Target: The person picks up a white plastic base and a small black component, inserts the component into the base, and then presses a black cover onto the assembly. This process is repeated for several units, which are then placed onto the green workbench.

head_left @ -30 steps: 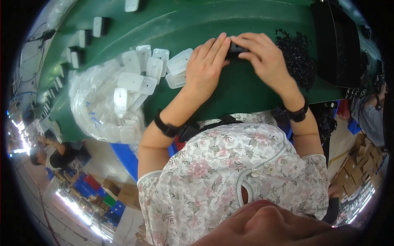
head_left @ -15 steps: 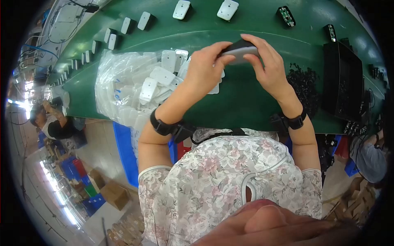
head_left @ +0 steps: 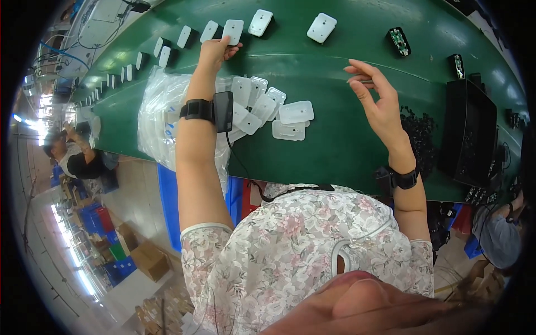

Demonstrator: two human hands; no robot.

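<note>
At the far left of the green table, my left hand (head_left: 215, 53) is closed on the near end of a small black case with a white cover (head_left: 233, 32). My thumb lies at the cover's edge. Beside it stand similar cases, one with a white cover (head_left: 261, 23) just to the right. My right hand (head_left: 377, 97) hovers over the table on the right, empty, its fingers apart. Between my arms lie several loose white cover plates (head_left: 263, 107), some spilling from a clear plastic bag (head_left: 159, 111).
Covered cases curve away in a row to the left. A white-covered case (head_left: 321, 28) and an open black case with a green circuit board (head_left: 399, 42) stand at the back. Small black parts (head_left: 417, 131) lie beside a black bin (head_left: 473, 134) on the right. Two people sit nearby.
My hands have parted. The left has carried the case from the middle to the row at the far left, while the right has let go and opened.
</note>
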